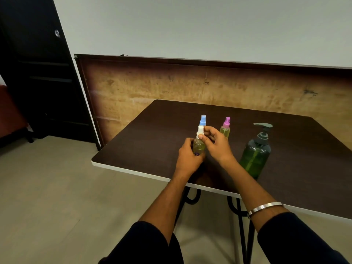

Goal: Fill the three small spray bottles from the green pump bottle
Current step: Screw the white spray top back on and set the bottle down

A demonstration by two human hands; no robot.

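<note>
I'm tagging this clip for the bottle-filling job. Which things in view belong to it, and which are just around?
Job:
white-cap bottle, gripped by left hand; right hand pinches its cap
blue-cap bottle
pink-cap bottle
green pump bottle

Just around:
table
wooden board against the wall
dark door
bracelet on the right wrist

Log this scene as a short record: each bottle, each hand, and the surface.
white-capped spray bottle: upright, yellowish liquid inside
left hand: grips that bottle's body
right hand: fingers pinch its white spray cap
blue-capped spray bottle: stands behind the held one, body hidden
pink-capped spray bottle: standing, yellowish liquid inside
green pump bottle: standing at right, untouched, pump on
table: dark top, white edge
</note>
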